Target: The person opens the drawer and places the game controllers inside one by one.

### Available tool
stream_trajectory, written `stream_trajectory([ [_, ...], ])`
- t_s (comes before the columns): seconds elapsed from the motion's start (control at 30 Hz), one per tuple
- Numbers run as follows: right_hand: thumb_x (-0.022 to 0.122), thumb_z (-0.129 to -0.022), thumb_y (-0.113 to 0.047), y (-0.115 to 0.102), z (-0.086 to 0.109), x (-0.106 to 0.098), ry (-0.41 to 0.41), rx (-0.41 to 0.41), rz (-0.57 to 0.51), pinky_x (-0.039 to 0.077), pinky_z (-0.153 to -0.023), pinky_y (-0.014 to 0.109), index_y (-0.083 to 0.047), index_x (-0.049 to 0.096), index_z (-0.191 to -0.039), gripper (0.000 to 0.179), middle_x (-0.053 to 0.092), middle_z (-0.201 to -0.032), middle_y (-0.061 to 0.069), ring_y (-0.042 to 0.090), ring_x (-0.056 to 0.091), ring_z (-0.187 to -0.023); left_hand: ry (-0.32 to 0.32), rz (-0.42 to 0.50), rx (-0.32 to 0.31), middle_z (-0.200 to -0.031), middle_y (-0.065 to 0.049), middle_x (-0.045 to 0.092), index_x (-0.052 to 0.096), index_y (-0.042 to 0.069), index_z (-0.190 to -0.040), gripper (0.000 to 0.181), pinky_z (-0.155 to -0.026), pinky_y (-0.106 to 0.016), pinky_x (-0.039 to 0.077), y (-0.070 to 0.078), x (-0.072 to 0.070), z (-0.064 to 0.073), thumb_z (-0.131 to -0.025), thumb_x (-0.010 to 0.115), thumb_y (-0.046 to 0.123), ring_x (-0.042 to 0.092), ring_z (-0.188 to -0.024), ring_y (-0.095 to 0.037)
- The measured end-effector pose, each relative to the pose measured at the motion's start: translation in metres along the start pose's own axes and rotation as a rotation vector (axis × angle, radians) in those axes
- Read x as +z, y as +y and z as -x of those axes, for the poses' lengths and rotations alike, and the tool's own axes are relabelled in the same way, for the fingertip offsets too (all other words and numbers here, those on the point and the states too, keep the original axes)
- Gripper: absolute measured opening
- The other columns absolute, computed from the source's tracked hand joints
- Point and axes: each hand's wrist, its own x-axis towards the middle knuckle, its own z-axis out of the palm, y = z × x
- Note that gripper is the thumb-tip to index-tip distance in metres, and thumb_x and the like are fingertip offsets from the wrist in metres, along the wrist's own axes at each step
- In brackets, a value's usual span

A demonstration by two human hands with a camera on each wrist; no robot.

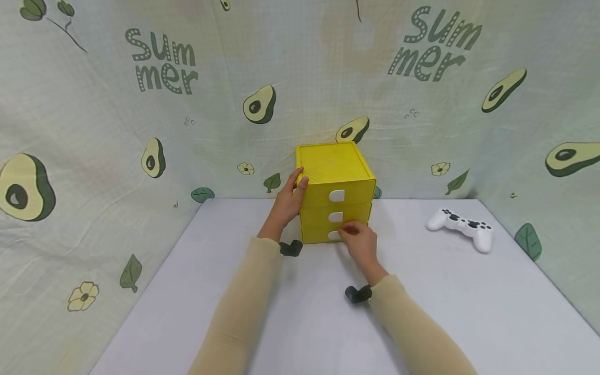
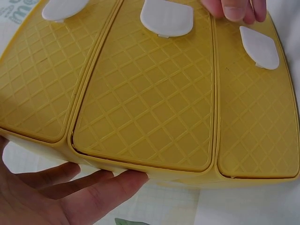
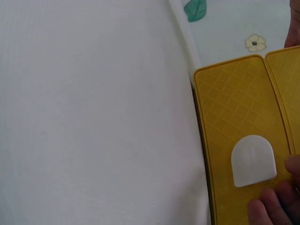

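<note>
A yellow drawer box (image 1: 337,161) with three stacked drawers and white tab handles stands at the table's back. My left hand (image 1: 288,203) rests against its left side near the top, fingers fairly straight along the side wall in the left wrist view. At the lowest drawer is my right hand (image 1: 360,242), its fingers loosely bent beside the bottom white tab (image 3: 254,161). In the right wrist view that tab shows whole, with a small gap to the fingers (image 3: 276,204). All three drawers look closed.
A white game controller (image 1: 461,227) lies on the white table (image 1: 319,312) to the right. Behind and at both sides hangs a cloth (image 1: 300,67) printed with avocados. A dark wrist camera (image 1: 358,295) sits at my right cuff, another (image 1: 291,248) at my left.
</note>
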Motion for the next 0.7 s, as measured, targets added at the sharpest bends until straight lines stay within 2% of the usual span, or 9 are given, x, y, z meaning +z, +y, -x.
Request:
stream_trajectory([
  [0.43,0.074,-0.085,-0.020,0.007,-0.002,0.010,0.000,0.024,-0.015,0.054,-0.085,0.039,-0.006,0.071,-0.099,0.020,0.072,-0.096,0.011,0.024,0.065,-0.091,-0.004,-0.005,-0.010,-0.151,-0.012,0.042,0.023,0.055,-0.146,0.066,-0.088,-0.052,0.054,0.001,0.001,0.002,-0.085,0.028,0.081,0.051,-0.127,-0.041],
  [0.7,0.073,-0.085,-0.021,0.009,-0.003,0.014,0.008,0.043,-0.033,0.054,-0.084,0.039,-0.006,0.071,-0.098,0.020,0.072,-0.096,0.011,0.025,0.064,-0.092,0.001,-0.008,0.006,-0.151,-0.013,0.042,0.023,0.053,-0.147,0.068,-0.095,-0.057,0.049,0.002,0.000,0.001,-0.085,0.027,0.081,0.048,-0.130,-0.041],
])
